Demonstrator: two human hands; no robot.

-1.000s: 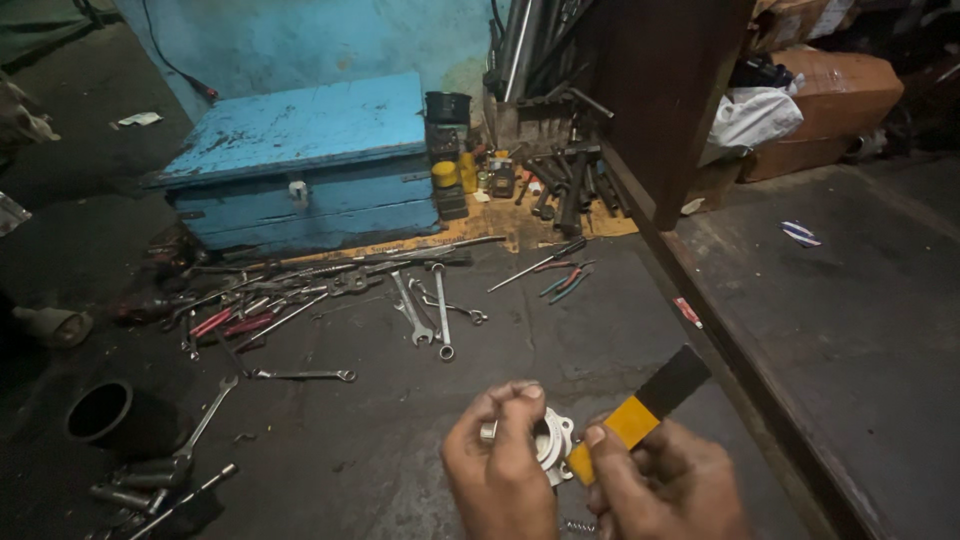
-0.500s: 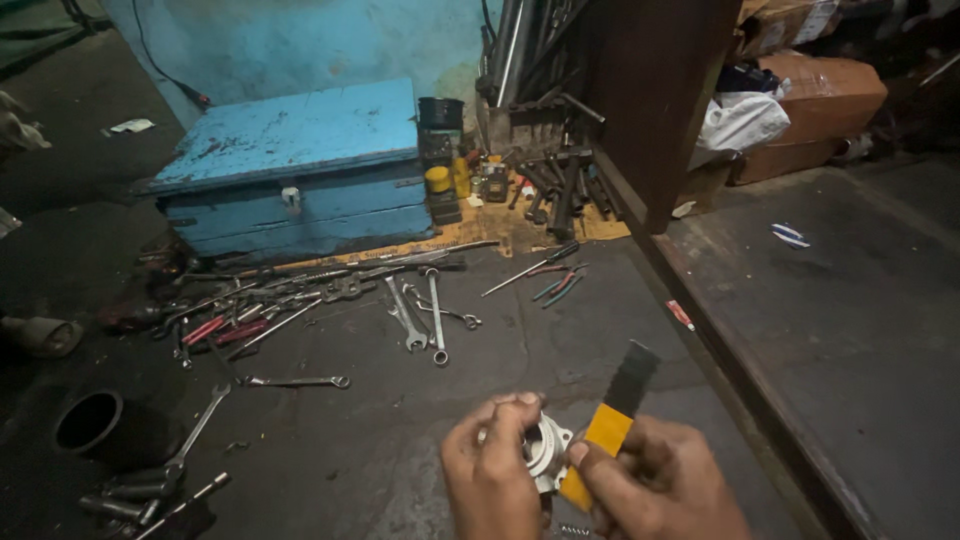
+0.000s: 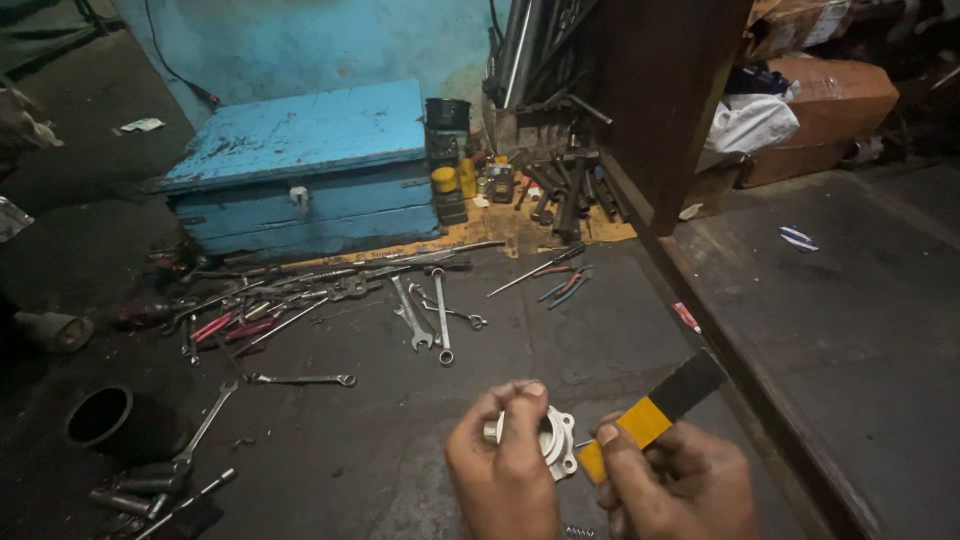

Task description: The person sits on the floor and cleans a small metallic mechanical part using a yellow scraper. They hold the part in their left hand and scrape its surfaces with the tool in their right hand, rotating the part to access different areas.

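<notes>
White flange (image 3: 556, 440) gripped in left hand (image 3: 505, 470), yellow-black tool (image 3: 650, 415) in right hand (image 3: 680, 485), bare floor (image 3: 600, 330) ahead.

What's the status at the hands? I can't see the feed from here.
Left hand grips white flanged part. Right hand holds yellow-and-black tool, its tip at the part. Wrenches lie beyond on the floor, apart from both hands.

Place: a dim, grimy repair workshop.
Floor: dark and oil-stained, strewn with spanners (image 3: 440, 318), pliers (image 3: 566, 286) and sockets (image 3: 125, 498).
Storage: a battered blue toolbox (image 3: 305, 170) against a blue wall (image 3: 330, 40).
Clutter: metal bars (image 3: 522, 45), cans (image 3: 446, 180), cardboard boxes (image 3: 825, 105).
</notes>
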